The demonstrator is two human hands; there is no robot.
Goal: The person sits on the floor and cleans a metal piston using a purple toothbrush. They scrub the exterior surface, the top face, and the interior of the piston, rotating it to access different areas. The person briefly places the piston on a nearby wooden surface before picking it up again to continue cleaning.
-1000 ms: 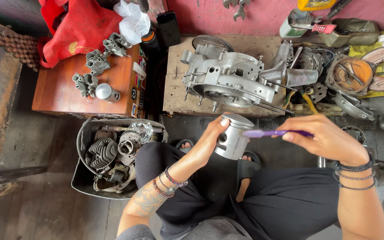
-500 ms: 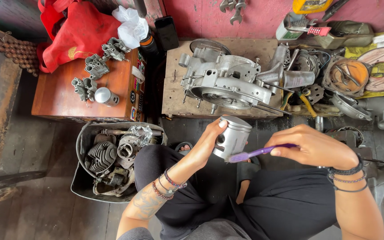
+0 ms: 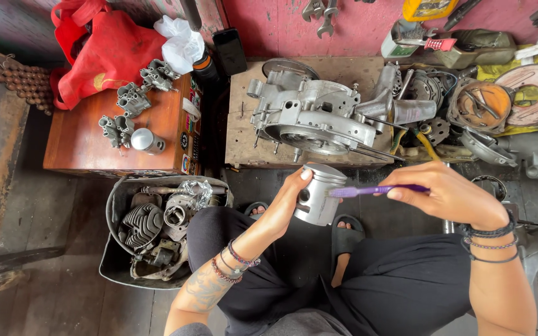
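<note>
The left hand holds a silver piston above the lap, near the engine crankcase on the wooden block. The right hand grips a purple toothbrush, its head touching the piston's top edge.

A piston is held in the left hand, over the lap, and a toothbrush in the right hand is laid against its right side. Beyond the hands, an engine casing is set on a wooden bench. To the left, small metal parts are placed on a box, and before it a tub is filled with engine parts. More parts are spread on the floor at the right.
</note>
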